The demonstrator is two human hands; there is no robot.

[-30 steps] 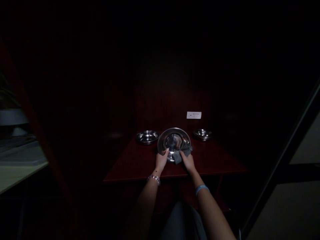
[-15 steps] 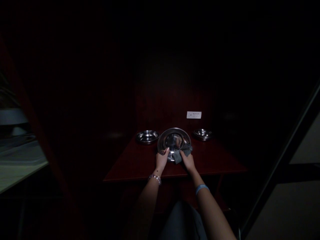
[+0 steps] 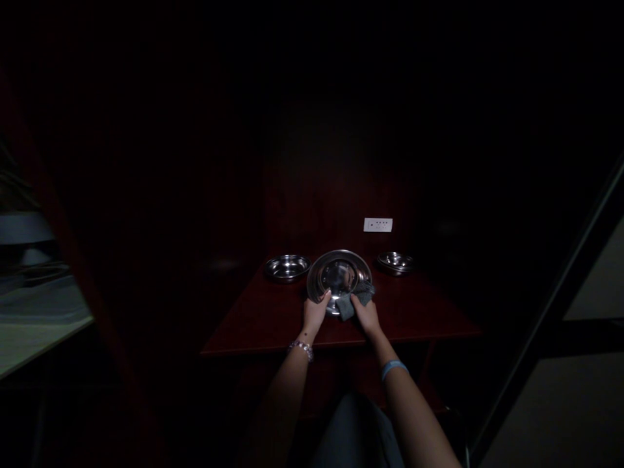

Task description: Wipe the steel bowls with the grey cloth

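1. Head view: metal basin [image 3: 340, 276] is held tilted over the red table [image 3: 429, 318] (can't tell if it touches).
2. L hand [image 3: 316, 315] pinches the lower-left rim, thumb inside; R hand [image 3: 368, 317] pinches grey cloth [image 3: 346, 307] against the lower-right rim; other fingers mostly hidden.
3. Basin's prob. light, stiff, slick, not fragile; opp. rim edges look the best hold. Cloth's prob. soft, w/ extra grip.

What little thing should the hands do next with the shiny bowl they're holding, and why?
Maybe the right hand should slide the cloth a little way up the held bowl: the cloth covers only part of its lower right, and the left hand grips its lower left, which should help steady it.
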